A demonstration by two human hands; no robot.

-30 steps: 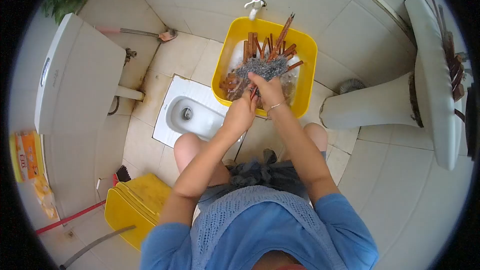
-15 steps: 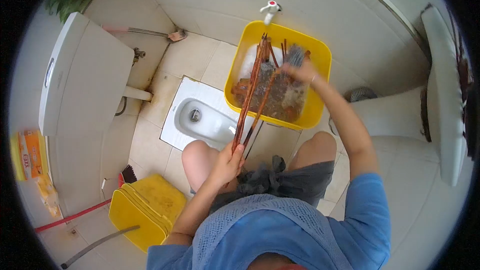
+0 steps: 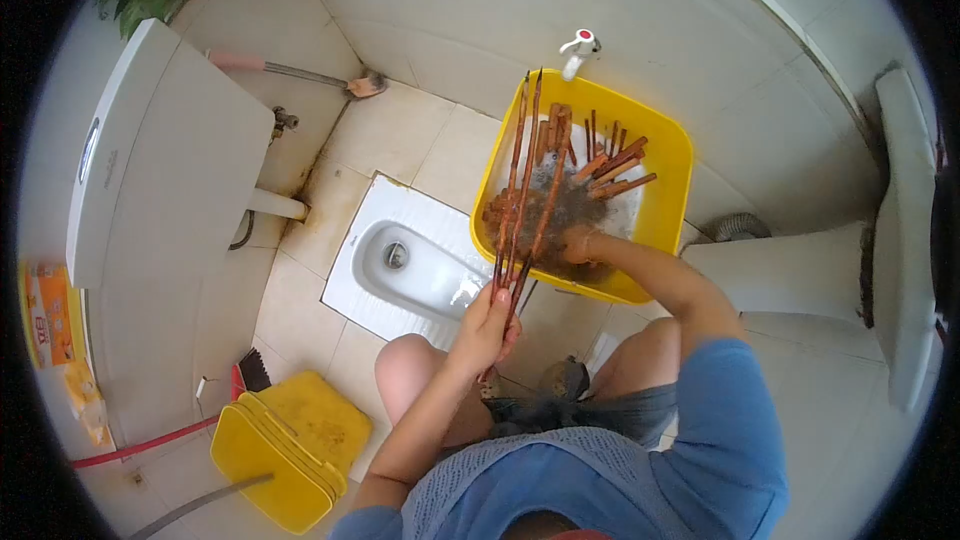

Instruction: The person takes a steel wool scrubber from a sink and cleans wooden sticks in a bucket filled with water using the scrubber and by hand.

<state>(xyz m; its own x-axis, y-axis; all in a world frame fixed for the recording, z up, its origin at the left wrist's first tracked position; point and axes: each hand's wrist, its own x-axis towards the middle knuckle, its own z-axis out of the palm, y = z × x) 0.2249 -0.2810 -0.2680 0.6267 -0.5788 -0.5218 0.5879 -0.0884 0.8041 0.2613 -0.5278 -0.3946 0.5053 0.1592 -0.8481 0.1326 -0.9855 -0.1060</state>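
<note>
My left hand point(image 3: 487, 328) is closed around the lower ends of several long, thin reddish-brown sticks point(image 3: 516, 180). They fan out slightly and reach up over the near left side of a yellow tub point(image 3: 672, 195). My right hand point(image 3: 580, 244) is down in the tub's murky brown water point(image 3: 565, 202), where its fingers are hidden and I cannot make out what they hold. Shorter brown sticks point(image 3: 622, 162) lean against the tub's inside at the far and right sides.
A white tap point(image 3: 577, 52) is on the wall above the tub. Left of the tub is a squat toilet point(image 3: 395, 255) in the tiled floor. A yellow bucket point(image 3: 310, 420) lies at lower left, near a hose point(image 3: 200, 500). A brush point(image 3: 365, 86) rests in the far corner.
My right hand has gone from the tub's right side, beside a grey scrubber, down into the water nearer me. The scrubber no longer shows. The sticks in my left hand have spread apart.
</note>
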